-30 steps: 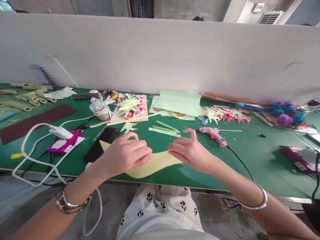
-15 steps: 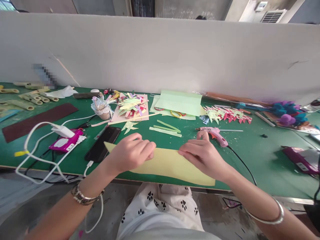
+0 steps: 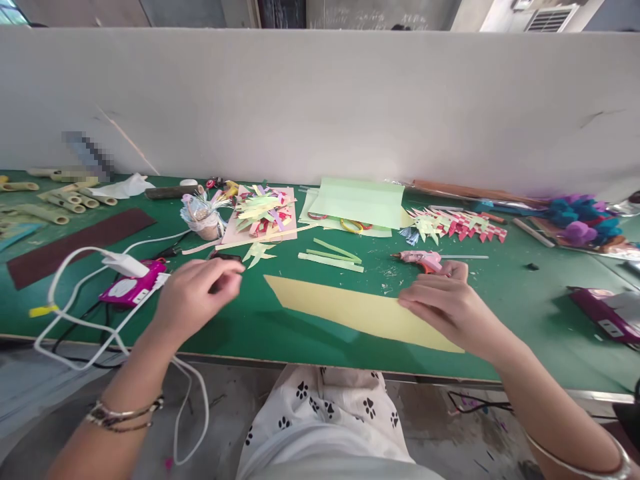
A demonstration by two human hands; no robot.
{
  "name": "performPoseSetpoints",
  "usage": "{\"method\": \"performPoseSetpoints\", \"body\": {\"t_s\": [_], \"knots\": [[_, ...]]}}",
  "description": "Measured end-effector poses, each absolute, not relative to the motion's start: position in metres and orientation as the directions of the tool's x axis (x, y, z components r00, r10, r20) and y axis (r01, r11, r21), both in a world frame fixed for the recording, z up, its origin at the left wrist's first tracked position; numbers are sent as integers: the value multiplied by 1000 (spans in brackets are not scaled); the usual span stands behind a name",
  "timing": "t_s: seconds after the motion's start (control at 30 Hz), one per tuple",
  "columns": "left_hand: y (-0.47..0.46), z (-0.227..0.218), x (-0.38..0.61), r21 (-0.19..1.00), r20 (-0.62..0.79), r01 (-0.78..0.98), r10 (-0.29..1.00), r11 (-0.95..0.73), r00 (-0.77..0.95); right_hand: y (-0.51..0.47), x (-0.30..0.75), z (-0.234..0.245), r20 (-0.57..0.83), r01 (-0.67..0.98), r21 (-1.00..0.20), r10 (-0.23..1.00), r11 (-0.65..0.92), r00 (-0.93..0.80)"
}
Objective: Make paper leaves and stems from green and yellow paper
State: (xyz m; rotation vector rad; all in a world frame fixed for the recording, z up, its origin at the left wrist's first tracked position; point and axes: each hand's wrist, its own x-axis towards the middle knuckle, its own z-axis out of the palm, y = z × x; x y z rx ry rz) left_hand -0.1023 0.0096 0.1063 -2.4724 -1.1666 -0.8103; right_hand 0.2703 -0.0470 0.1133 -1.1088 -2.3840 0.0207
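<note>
My right hand (image 3: 445,307) pinches the upper edge of a long yellow paper strip (image 3: 330,307) between thumb and fingers, towards the strip's right end. The rest of the strip stretches left, just above the green tabletop or on it; I cannot tell which. My left hand (image 3: 197,293) is apart from the paper, its fingers curled in, and no object shows in it. It covers most of a black phone (image 3: 227,257). Beyond the strip lie narrow green paper strips (image 3: 330,260) and a small pale green paper star shape (image 3: 259,253). A pink glue gun (image 3: 420,259) lies behind my right hand.
Purple power sockets (image 3: 133,283) with white cables are at the left. A pot of paper bits (image 3: 204,217), a pile of cut paper (image 3: 263,210), green sheets (image 3: 360,203) and woven paper (image 3: 465,227) line the back, before a grey partition (image 3: 320,107).
My left hand has left the yellow paper and moved left, over the phone. My right hand has moved right with the paper, whose left end now shows fully.
</note>
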Motion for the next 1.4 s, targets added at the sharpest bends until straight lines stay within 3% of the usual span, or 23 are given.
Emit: {"method": "performPoseSetpoints", "body": {"t_s": [0.13, 0.27, 0.4, 0.53, 0.63, 0.73, 0.87, 1.13, 1.4], "knots": [[2, 96, -73, 412, 358, 697, 807, -587, 469, -47, 258, 122, 472, 676, -251, 697, 693, -539], [9, 71, -77, 685, 143, 510, 781, -521, 608, -30, 264, 111, 466, 711, -361, 777, 603, -423], [15, 47, -86, 901, -102, 378, 745, -211, 660, -11, 264, 84, 270, 757, -485, 898, 439, -348], [11, 39, -78, 916, -252, 395, 872, 75, 420, -12, 249, 55, 217, 823, -373, 903, 428, -371], [4, 38, -68, 904, -288, 393, 916, 165, 279, -23, 235, 38, 173, 809, -309, 866, 500, -469], [-6, 38, -62, 912, -296, 355, 929, 206, 223, -30, 228, 26, 47, 787, -334, 844, 518, -535], [-18, 37, -64, 911, -307, 355, 921, 211, 238, -31, 231, 20, -10, 806, -341, 856, 483, -517], [-33, 34, -50, 917, -328, 325, 901, 232, 283, -37, 209, 20, 130, 801, -314, 859, 509, -495], [-31, 49, -32, 950, -150, 302, 968, 84, 204, -26, 180, 39, 223, 726, -400, 828, 559, -514]]}}
